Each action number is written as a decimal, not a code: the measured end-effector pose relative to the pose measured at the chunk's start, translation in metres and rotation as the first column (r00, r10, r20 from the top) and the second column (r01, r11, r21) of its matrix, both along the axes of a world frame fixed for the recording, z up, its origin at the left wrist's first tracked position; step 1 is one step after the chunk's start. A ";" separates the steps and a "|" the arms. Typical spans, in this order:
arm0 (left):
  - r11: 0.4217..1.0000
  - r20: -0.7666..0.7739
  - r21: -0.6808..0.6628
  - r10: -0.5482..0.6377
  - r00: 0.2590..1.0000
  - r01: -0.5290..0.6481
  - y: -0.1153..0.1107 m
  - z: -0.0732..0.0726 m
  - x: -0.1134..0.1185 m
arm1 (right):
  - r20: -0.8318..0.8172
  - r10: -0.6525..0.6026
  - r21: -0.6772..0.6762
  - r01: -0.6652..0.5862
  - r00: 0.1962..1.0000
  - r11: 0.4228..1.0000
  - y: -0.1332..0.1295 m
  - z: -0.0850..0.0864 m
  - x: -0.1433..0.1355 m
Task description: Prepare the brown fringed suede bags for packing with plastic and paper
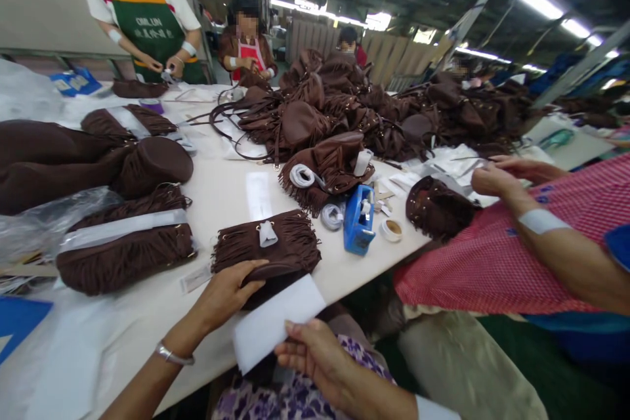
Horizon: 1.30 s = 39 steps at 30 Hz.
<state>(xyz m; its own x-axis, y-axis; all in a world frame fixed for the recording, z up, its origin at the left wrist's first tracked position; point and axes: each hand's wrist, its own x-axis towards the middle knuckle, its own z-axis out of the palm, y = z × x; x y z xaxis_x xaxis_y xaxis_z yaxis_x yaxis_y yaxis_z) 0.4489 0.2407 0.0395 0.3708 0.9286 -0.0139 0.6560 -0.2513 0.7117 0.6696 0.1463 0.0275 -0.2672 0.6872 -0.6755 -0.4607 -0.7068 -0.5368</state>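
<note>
A dark brown fringed bag lies on the table in front of me, with a small white wrapped piece at its top middle. My left hand grips the bag's near edge, its fingers over the brown flap. Just off the table edge, my right hand pinches a flat white rectangular sheet between thumb and fingers. The sheet is tilted and overlaps the near side of the bag in view. Beyond the bag lies another white strip.
A blue tape dispenser and a tape roll stand right of the bag. A strip-wrapped fringed bag lies left. Brown bags are heaped behind. A co-worker's hands work at the right; other people stand across the table.
</note>
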 end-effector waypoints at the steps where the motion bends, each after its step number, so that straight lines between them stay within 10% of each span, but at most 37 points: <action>1: 1.000 0.005 -0.010 -0.009 1.000 0.010 0.002 0.001 -0.001 | -0.006 -0.011 0.000 0.011 1.000 1.000 0.004 0.000 -0.004; 21: 0.977 -0.171 0.214 0.029 0.985 0.009 -0.021 -0.030 0.006 | 0.011 -0.138 0.007 0.138 0.990 0.990 0.045 -0.015 -0.027; 39: 0.998 -0.157 0.030 -0.056 0.986 0.061 0.012 0.009 -0.008 | 0.076 -0.061 -0.060 0.065 0.995 0.996 0.052 -0.004 -0.022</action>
<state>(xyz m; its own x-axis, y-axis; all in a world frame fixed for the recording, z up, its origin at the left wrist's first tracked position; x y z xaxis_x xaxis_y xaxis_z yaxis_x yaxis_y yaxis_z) 0.4407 0.2523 0.0488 0.4203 0.9063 -0.0439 0.7420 -0.3154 0.5916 0.6477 0.1986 0.0235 -0.1727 0.6569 -0.7340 -0.4664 -0.7109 -0.5265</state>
